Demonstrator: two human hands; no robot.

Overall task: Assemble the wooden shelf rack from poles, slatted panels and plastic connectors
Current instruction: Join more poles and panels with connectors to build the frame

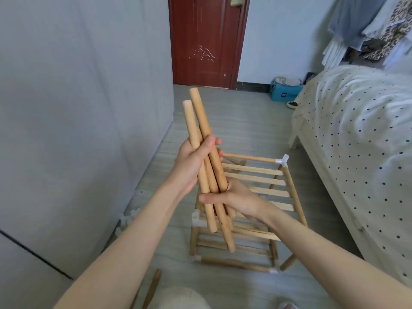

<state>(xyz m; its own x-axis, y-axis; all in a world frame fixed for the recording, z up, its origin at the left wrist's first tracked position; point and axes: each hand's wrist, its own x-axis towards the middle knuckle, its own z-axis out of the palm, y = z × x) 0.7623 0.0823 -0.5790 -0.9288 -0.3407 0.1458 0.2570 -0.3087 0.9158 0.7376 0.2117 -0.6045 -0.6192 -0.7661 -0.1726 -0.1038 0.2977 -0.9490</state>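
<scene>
- Poles (204,152): bundle of three or so, held tilted in the air above the rack (252,208).
- Likely light, stiff, smooth; loose round sticks may slide past one another. Best gripped near mid-length, one at a time.
- Left hand (194,161) wraps the bundle's middle; right hand (236,200) cups it lower down, fingers curled round.
- Rack stands part-built on the floor (245,121), with a white connector (282,160) at its far corner.
- Bed (361,139) at right.

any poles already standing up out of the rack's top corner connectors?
No: the far right connector on the rack has an empty upward socket, and the poles are in the left hand and right hand.
</scene>
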